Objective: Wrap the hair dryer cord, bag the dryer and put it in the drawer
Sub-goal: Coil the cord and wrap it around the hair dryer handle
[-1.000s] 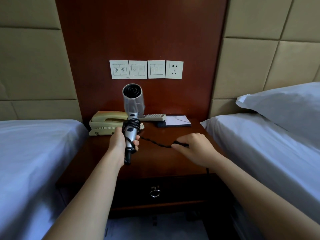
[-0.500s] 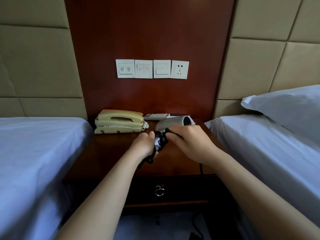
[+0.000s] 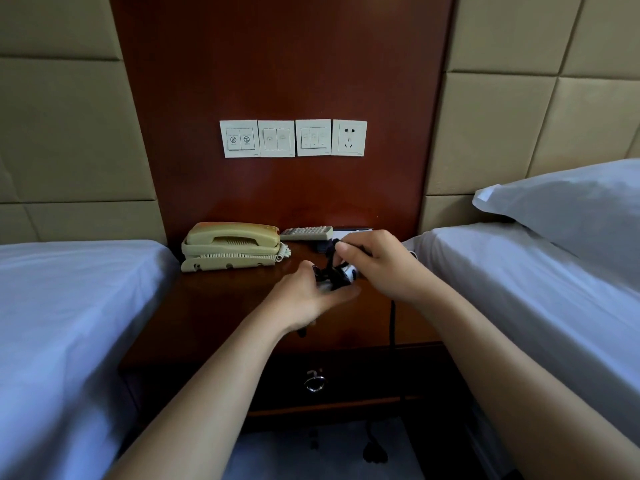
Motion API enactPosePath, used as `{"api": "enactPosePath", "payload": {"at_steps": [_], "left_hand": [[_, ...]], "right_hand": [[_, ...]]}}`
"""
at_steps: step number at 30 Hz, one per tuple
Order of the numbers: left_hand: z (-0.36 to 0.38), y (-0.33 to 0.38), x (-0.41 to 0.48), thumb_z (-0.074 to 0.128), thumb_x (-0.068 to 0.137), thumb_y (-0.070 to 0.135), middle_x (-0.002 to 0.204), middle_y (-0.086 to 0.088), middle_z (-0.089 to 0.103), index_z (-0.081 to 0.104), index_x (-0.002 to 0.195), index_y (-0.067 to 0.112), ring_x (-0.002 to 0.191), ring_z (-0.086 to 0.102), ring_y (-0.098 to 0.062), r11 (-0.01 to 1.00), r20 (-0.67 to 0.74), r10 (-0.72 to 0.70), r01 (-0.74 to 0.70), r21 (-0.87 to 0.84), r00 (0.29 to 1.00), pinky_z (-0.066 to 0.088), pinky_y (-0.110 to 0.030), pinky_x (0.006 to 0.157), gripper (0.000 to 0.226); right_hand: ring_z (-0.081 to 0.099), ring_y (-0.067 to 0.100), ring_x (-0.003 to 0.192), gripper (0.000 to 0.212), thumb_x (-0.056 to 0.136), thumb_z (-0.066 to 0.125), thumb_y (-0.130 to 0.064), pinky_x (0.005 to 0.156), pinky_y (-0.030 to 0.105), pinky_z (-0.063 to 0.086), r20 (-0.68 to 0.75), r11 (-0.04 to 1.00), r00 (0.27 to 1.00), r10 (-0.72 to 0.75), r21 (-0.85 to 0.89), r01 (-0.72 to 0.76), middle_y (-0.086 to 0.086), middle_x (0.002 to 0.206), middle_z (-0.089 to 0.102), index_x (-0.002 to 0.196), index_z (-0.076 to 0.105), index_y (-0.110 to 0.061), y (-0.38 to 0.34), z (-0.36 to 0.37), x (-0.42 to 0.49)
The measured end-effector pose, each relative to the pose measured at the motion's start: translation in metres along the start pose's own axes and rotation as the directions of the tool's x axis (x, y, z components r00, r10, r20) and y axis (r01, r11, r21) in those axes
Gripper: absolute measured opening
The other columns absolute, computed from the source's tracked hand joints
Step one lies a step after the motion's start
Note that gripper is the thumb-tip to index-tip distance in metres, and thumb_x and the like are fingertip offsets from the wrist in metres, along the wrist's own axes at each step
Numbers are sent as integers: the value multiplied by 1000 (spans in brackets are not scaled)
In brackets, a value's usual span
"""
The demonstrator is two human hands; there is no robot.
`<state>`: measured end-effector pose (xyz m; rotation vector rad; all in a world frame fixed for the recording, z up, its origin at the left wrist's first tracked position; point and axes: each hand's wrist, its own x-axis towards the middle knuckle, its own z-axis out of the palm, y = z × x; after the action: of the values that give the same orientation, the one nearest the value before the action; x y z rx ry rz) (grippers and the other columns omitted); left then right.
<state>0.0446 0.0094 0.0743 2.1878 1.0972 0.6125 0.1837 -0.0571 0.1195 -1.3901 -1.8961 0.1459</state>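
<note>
Dryer (image 3: 351,271) just right of telephone (image 3: 232,245), above desk (image 3: 214,317), mostly hidden between hands. Left hand (image 3: 308,301) grips wrapped handle. Right hand (image 3: 379,266) pinches cord (image 3: 392,320) loop. Slack hangs off desk edge. Advice: hold handle steady, lay turns snug, feed slack gradually.

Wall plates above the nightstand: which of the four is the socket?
The rightmost plate: it shows plug holes, while the three switch plates left of it carry only rocker buttons.

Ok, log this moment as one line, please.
step: wrapping cord | left hand: holds hair dryer | right hand: pinches cord | slack: hangs off nightstand front | drawer: closed
</note>
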Motion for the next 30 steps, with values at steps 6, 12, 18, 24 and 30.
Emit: {"api": "enactPosePath", "payload": {"at_steps": [6, 12, 18, 24, 30], "left_hand": [[2, -3, 1, 32, 90, 60, 80, -8, 66, 46, 95, 14, 60, 63, -24, 985, -70, -43, 54, 164, 997, 47, -34, 57, 47], [-1, 4, -5, 31, 94, 51, 74, -3, 55, 48, 96, 18, 67, 57, -30, 936, -96, 13, 22, 350, 995, 38, -34, 53, 37], [-13, 8, -8, 29, 97, 38, 70, 0, 49, 39, 74, 22, 63, 50, -25, 921, -154, 27, 35, 389, 988, 32, -34, 55, 30], [-24, 2, -13, 33, 94, 33, 60, -1, 50, 37, 67, 19, 46, 52, -21, 935, -15, 12, -6, 356, 1000, 40, -34, 55, 31], [-23, 10, -15, 33, 94, 7, 50, -9, 56, 53, 81, 3, 33, 49, -14, 984, 198, 79, -45, -170, 977, 34, -20, 32, 24]], "right_hand": [[42, 4, 47, 29, 94, 53, -18, 47, 16, 29, 50, 1000, 999, -4, -20, 5, -7, 50, 37, 67, 59, -8, -4, 3, -1], [49, -4, 48, 19, 88, 63, -26, 47, 9, 35, -35, 993, 997, 73, -91, -76, -11, 57, 52, 70, 60, -20, 12, -14, 4], [32, 9, 48, 39, 89, 60, -30, 51, 28, 28, -252, 979, 953, 166, -71, -189, -3, 48, 38, 55, 54, -13, 43, -42, 2], [25, 7, 44, 44, 91, 58, -31, 48, 27, 22, -293, 952, 907, 303, 49, -302, 1, 51, 30, 66, 57, 5, 82, -44, -3], [25, 6, 38, 49, 92, 56, -31, 42, 20, 18, -242, 946, 915, 322, 44, -321, -2, 50, 25, 51, 33, -15, 105, -31, 2]]}}
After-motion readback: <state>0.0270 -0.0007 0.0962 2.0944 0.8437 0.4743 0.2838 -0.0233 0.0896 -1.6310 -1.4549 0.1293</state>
